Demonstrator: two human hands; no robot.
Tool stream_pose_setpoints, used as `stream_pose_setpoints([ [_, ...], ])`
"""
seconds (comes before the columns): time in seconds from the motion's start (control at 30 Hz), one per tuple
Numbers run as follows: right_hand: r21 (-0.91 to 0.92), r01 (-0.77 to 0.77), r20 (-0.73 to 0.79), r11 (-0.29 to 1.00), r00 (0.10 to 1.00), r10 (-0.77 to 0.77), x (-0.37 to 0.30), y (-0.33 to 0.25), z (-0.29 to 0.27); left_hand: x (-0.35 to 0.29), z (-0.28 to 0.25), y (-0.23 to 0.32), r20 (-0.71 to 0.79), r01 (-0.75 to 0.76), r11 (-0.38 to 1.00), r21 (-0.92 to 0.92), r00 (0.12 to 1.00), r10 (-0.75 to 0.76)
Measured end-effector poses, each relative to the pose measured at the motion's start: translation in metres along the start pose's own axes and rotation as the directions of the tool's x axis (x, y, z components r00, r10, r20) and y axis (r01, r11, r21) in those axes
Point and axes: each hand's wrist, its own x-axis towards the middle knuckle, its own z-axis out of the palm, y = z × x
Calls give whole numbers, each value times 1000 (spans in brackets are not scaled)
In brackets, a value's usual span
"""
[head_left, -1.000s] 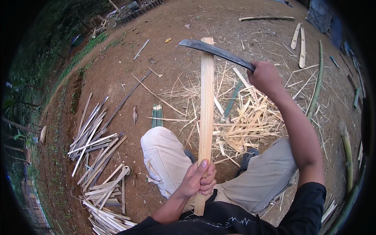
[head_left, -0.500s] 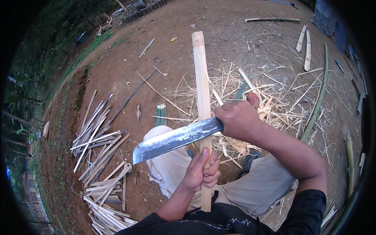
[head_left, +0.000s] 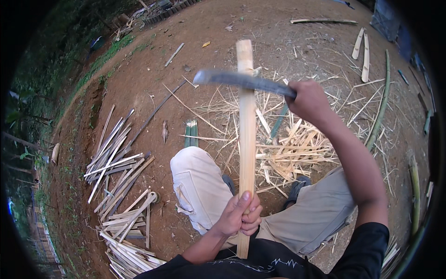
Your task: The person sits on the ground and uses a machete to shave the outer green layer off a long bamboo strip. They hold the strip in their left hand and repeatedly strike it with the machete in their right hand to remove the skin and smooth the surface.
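My left hand (head_left: pixel 240 215) is closed round the lower part of a long, pale bamboo slat (head_left: pixel 246 139), which points away from me between my knees. My right hand (head_left: pixel 310 100) grips a machete (head_left: pixel 241 80), its handle mostly hidden in the fist. The blade lies crosswise over the upper part of the slat, its tip to the left and slightly blurred by motion. A small curl of shaving shows just right of the slat beside the blade.
Pale shavings (head_left: pixel 302 149) lie heaped beyond my right knee. Bundles of thin strips (head_left: pixel 114 158) are on the bare soil to the left. Short green bamboo pieces (head_left: pixel 191 132) stand past my left knee. A long green pole (head_left: pixel 381 102) and two split slats (head_left: pixel 365 58) lie at the right.
The machete has moved up the slat, away from me, with my right arm stretching forward. The slat has shifted slightly right and stands more upright in the picture; my left hand keeps its hold.
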Motion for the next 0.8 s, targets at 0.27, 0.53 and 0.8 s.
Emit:
stream_pose_setpoints([
  [0.27,-65,83,-22,994,996,-85,-22,-25,-12,10,-13,3,-9,-45,999,-10,999,45],
  [0.53,-67,517,-39,853,853,-520,-56,-53,14,30,-4,18,-52,-98,992,-79,994,94],
  [0.8,7,145,-79,989,986,-144,-13,-27,3,16,0,1,43,-32,997,-74,998,36],
])
